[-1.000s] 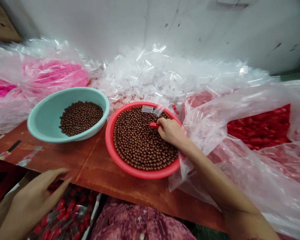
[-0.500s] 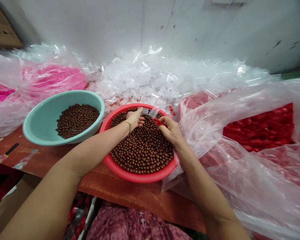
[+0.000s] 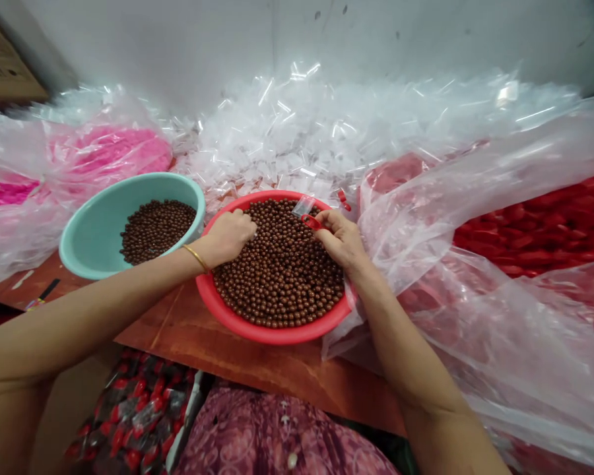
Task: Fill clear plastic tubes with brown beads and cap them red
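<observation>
My right hand (image 3: 341,239) pinches a red plastic piece with an oval loop (image 3: 311,222) over the right side of a red basin (image 3: 277,336). Just beyond that piece is a small clear plastic piece (image 3: 303,206); whether the two are joined I cannot tell. Small round brown balls (image 3: 277,284) fill much of the basin. Above the basin's left side, my left hand (image 3: 231,235) is closed, its fingers curled in. Whatever those fingers may hold is hidden.
Left of the red basin stands a turquoise basin (image 3: 86,234) with more brown balls. Clear plastic pieces (image 3: 277,138) are heaped along the wall. Plastic bags hold pink pieces (image 3: 113,152) and red pieces (image 3: 544,224). Below the table edge, a box holds red-and-clear items (image 3: 138,415).
My left hand has drawn back to the left, away from the clear pieces, and its fingers have closed. My right hand keeps hold of the red piece. The view has shifted slightly.
</observation>
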Demonstrator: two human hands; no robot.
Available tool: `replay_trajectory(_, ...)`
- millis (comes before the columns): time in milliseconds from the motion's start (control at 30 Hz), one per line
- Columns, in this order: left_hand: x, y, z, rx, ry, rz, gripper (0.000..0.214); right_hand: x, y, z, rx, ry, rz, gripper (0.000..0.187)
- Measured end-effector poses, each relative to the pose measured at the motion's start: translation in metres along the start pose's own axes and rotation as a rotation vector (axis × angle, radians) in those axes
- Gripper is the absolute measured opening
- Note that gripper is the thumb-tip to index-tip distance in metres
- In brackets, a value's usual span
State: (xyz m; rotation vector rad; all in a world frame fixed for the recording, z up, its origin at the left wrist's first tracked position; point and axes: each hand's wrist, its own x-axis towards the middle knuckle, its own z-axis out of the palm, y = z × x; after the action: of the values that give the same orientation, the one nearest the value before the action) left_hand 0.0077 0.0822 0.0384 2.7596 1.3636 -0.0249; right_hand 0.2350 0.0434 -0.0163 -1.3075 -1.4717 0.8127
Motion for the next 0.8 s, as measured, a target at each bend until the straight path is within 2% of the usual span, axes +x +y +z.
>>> replay_trajectory(100,-0.004,0.012,0.018,0.136,-0.102,0.2,0.024,-0.001,0.0,-0.001,-0.016,0.012,0.012,0.014)
replay_trajectory(167,0.002,0.027,0.032,0.051,-0.12,0.262,0.024,-0.002,0.0,-0.001,-0.025,0.018,0.015,0.014)
replay_trajectory(233,0.008,0.042,0.043,-0.107,-0.133,0.269,0.022,-0.002,0.0,-0.002,-0.023,0.02,0.009,0.014)
replay_trajectory(333,0.013,0.052,0.05,-0.486,-0.145,0.203,0.024,-0.002,-0.001,-0.002,-0.011,0.028,0.013,0.012)
replay_trajectory(467,0.007,0.044,0.049,-1.148,-0.187,0.074,0.024,-0.002,-0.004,-0.001,0.042,0.042,0.05,0.012)
replay_trajectory(533,-0.001,0.039,0.046,-1.389,-0.188,0.006,0.028,-0.002,-0.004,-0.001,0.051,0.037,0.08,0.013)
replay_trajectory(633,-0.016,0.036,0.038,-1.601,-0.171,-0.069,0.032,-0.002,-0.004,0.0,0.034,0.02,0.107,0.014)
replay_trajectory(800,-0.039,0.04,0.028,-1.733,-0.134,-0.093,0.032,-0.004,-0.009,0.004,0.04,-0.011,0.11,0.018)
